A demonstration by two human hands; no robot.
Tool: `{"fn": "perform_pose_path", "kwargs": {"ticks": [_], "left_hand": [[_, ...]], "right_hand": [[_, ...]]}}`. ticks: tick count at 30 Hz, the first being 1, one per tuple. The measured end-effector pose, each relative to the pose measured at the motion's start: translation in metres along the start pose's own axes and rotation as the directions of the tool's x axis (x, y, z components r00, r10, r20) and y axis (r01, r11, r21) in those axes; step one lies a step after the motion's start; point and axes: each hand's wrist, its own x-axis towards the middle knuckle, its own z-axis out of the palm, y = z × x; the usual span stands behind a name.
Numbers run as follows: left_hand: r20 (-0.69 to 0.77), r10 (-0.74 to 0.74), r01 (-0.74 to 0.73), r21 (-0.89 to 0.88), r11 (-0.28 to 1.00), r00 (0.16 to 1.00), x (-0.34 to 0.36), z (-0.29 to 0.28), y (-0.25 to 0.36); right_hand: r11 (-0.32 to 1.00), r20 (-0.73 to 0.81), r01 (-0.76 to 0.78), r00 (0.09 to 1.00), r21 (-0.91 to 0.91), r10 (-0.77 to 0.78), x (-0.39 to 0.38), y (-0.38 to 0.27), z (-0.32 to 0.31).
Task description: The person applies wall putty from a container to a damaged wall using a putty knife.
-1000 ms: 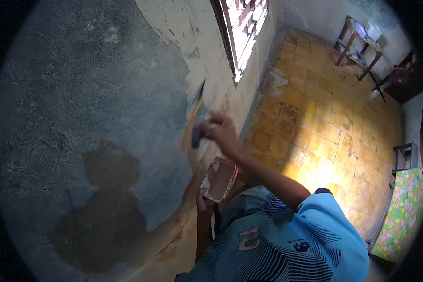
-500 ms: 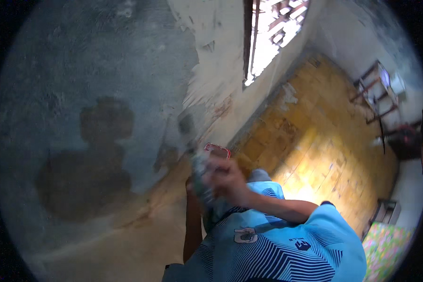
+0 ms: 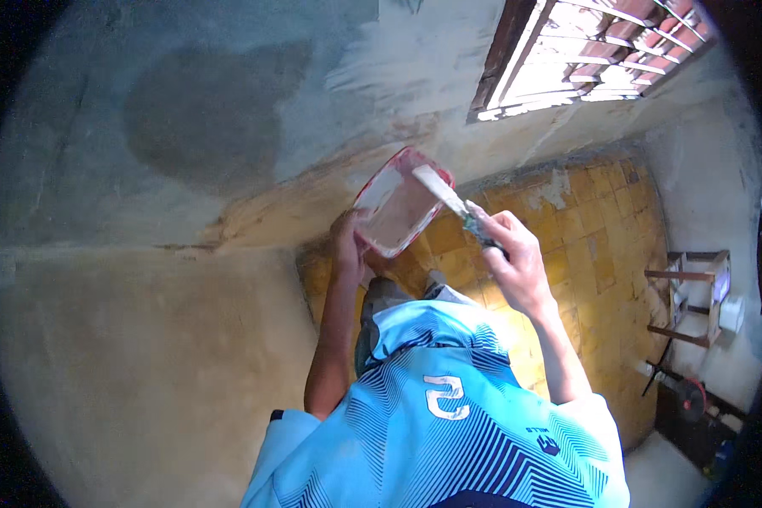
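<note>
My left hand [image 3: 348, 237] is closed on the near-left edge of a tub [image 3: 385, 184] with a red rim and pale inside walls. Greyish-pink paste [image 3: 408, 208] covers its bottom, and the tub tilts in front of the wall. A putty knife [image 3: 443, 189] is gripped by its dark handle in my right hand [image 3: 516, 258]. Its blade, smeared with whitish paste, lies over the right side of the tub; whether it touches the rim I cannot tell.
A grey-blue wall [image 3: 203, 51] with pale plaster patches rises ahead, carrying a shadow. At upper right is a barred window [image 3: 601, 55]. Yellow tiles cover the floor [image 3: 593, 229]. A wooden stool-like frame [image 3: 690, 296] stands at the right, beside a dark low piece of furniture [image 3: 690, 427].
The tub, mostly hidden before, now shows fully. My right hand and the knife, blurred and close to the wall earlier, are now at the tub's right side. The whole view has turned.
</note>
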Motion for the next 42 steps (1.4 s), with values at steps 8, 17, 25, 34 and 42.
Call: {"fn": "perform_pose_path", "kwargs": {"ticks": [8,17,25,34,42], "left_hand": [[0.049,0.03,-0.035,0.088,0.995,0.998,-0.017,0.02,-0.002],[0.135,0.387,-0.406,0.442,0.8,0.912,-0.023,0.051,-0.01],[0.143,0.265,-0.298,0.324,0.898,0.954,-0.02,0.036,-0.036],[0.214,0.144,-0.077,-0.294,0.953,0.966,-0.037,0.028,-0.051],[0.247,0.29,-0.278,-0.084,0.957,0.925,-0.049,0.055,-0.054]], "right_hand": [[0.935,0.133,-0.098,0.979,-0.341,0.151,-0.058,0.021,-0.03],[0.946,0.076,-0.015,0.996,-0.324,0.042,-0.013,-0.004,-0.067],[0.87,0.313,0.165,0.95,-0.465,-0.013,0.033,-0.038,-0.045],[0.981,0.321,-0.024,0.943,-0.192,0.086,0.041,-0.009,-0.025],[0.958,0.27,-0.116,0.944,-0.262,0.188,0.021,-0.002,-0.007]]}}
